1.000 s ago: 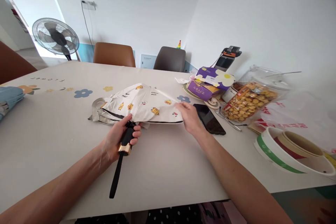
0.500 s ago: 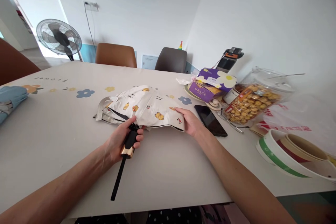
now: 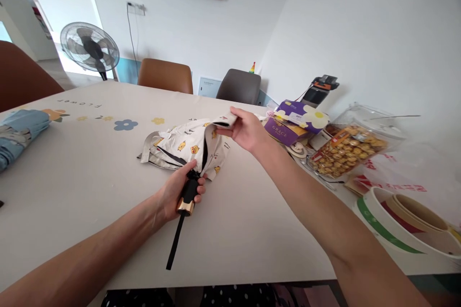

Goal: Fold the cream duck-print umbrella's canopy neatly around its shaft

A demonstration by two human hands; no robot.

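A folding umbrella (image 3: 183, 146) with white fabric printed with small yellow ducks lies collapsed on the table (image 3: 90, 172). My left hand (image 3: 182, 191) is wrapped round its black handle with a gold end cap (image 3: 186, 207); a black wrist strap (image 3: 176, 244) trails toward me. My right hand (image 3: 245, 129) pinches an edge of the canopy fabric and holds it lifted above the table, folded over toward the left.
Along the right edge stand a purple box (image 3: 288, 124), a clear snack container (image 3: 345, 148), a plastic bag (image 3: 414, 163) and stacked tape rolls (image 3: 403, 220). Blue cloth (image 3: 18, 132) lies at far left. Chairs (image 3: 165, 76) and a fan (image 3: 90, 50) stand behind.
My right hand gripped the canopy's right edge, lifted it off the table and swung it up and leftward. The left hand kept its hold on the handle.
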